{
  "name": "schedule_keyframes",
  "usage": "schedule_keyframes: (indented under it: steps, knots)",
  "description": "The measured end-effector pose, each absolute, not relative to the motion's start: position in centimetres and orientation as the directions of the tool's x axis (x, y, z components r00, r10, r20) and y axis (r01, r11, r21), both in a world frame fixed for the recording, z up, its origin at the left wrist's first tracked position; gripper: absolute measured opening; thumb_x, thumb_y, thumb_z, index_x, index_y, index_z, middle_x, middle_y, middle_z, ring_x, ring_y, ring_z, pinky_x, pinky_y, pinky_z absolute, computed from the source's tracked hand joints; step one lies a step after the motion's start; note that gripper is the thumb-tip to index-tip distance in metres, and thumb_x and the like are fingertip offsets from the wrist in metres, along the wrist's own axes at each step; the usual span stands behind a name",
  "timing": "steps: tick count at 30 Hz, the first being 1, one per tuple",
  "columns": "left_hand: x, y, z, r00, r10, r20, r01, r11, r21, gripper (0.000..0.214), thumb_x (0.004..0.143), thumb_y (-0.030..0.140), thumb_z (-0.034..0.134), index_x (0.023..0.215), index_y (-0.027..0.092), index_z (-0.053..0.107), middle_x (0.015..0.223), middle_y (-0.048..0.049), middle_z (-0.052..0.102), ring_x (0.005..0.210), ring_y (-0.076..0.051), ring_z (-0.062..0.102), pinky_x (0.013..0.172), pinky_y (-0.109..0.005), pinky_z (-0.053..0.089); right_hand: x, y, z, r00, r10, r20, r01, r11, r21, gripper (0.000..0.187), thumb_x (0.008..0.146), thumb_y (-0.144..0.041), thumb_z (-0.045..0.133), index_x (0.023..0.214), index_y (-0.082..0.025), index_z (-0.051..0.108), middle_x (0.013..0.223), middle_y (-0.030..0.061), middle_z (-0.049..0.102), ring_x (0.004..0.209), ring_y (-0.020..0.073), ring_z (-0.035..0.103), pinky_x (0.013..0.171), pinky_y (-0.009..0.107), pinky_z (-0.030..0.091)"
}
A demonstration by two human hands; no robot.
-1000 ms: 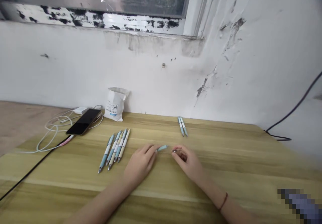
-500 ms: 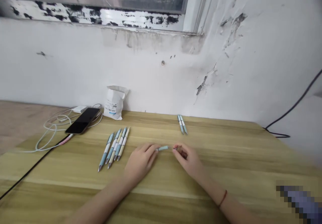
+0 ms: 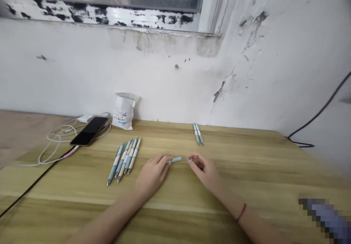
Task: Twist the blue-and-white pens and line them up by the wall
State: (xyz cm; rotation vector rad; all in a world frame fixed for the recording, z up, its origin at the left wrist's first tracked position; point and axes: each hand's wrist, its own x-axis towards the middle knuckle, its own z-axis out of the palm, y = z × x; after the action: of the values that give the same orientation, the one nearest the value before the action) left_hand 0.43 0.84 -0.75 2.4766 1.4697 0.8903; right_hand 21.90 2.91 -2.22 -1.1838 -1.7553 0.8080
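My left hand [image 3: 153,172] is closed around a light blue pen [image 3: 176,159], whose front end sticks out to the right past my fingertips. A thin point, likely the refill, shows at that end. Facing it, the thumb and forefinger of my right hand [image 3: 204,171] pinch a small silver pen tip [image 3: 191,158]. A narrow gap separates the pen tip from the pen. To the left of my left hand, several blue and cream pens [image 3: 124,161] lie side by side. Two blue-and-white pens [image 3: 198,134] lie farther back.
A phone [image 3: 89,131] with white cables [image 3: 59,141] lies at the left of the wooden table [image 3: 170,214]. Against the wall stands a white packet [image 3: 123,111]. A black cable [image 3: 319,108] hangs at the right. A pixelated patch [image 3: 326,214] covers the lower right.
The gap between the blue pen and the silver tip looks slightly wider and clearer. The pen's front end tilts up a little. The camera view has shifted slightly.
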Motion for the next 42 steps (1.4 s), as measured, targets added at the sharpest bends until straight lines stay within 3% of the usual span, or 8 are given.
schedule_keyframes:
  steps: [4, 10, 20, 36, 42]
  knots:
    - [0.4, 0.8, -0.7, 0.357, 0.846, 0.396, 0.764, -0.508, 0.397, 0.023, 0.092, 0.024, 0.038, 0.106, 0.023, 0.055, 0.103, -0.0037, 0.06, 0.094, -0.018, 0.057, 0.084, -0.033, 0.047, 21.9, 2.8, -1.8, -0.184, 0.94, 0.286, 0.391, 0.337, -0.856, 0.021, 0.084, -0.037, 0.048, 0.085, -0.019, 0.057, 0.065, -0.001, 0.05, 0.056, 0.0122, 0.044, 0.051, 0.023, 0.035]
    - [0.6, 0.7, -0.4, 0.361, 0.835, 0.416, 0.745, -0.526, 0.409, 0.024, 0.092, 0.025, 0.037, 0.108, 0.023, 0.055, 0.102, -0.0045, 0.06, 0.095, -0.018, 0.056, 0.085, -0.033, 0.046, 22.1, 2.7, -1.8, -0.189, 0.937, 0.294, 0.417, 0.348, -0.84, 0.011, 0.08, -0.028, 0.049, 0.08, -0.019, 0.055, 0.06, -0.0025, 0.048, 0.053, 0.0114, 0.044, 0.049, 0.022, 0.035]
    - [0.6, 0.8, -0.5, 0.376, 0.827, 0.418, 0.727, -0.543, 0.42, 0.024, 0.092, 0.025, 0.038, 0.108, 0.023, 0.055, 0.103, -0.0046, 0.059, 0.095, -0.018, 0.055, 0.086, -0.033, 0.045, 21.8, 2.7, -2.2, -0.184, 0.943, 0.278, 0.362, 0.328, -0.872, 0.023, 0.082, -0.04, 0.053, 0.089, -0.018, 0.057, 0.059, -0.0018, 0.052, 0.051, 0.0113, 0.045, 0.046, 0.022, 0.035]
    - [0.6, 0.6, -0.5, 0.458, 0.8, 0.387, 0.706, -0.592, 0.389, 0.025, 0.093, 0.027, 0.037, 0.112, 0.023, 0.053, 0.103, -0.004, 0.061, 0.092, -0.016, 0.057, 0.081, -0.03, 0.047, 21.9, 2.3, -1.6, -0.264, 0.917, 0.299, 0.445, 0.391, -0.806, 0.021, 0.083, -0.035, 0.052, 0.093, -0.02, 0.063, 0.067, 0.0006, 0.062, 0.056, 0.0133, 0.052, 0.052, 0.024, 0.04]
    - [0.7, 0.6, -0.5, 0.483, 0.758, 0.44, 0.708, -0.633, 0.313, 0.024, 0.093, 0.025, 0.038, 0.111, 0.023, 0.054, 0.102, -0.0049, 0.061, 0.095, -0.017, 0.056, 0.083, -0.033, 0.046, 22.0, 2.2, -1.1, -0.338, 0.895, 0.291, 0.509, 0.433, -0.744, 0.033, 0.089, -0.036, 0.043, 0.067, -0.019, 0.061, 0.06, -0.0002, 0.059, 0.054, 0.0122, 0.05, 0.055, 0.024, 0.037]
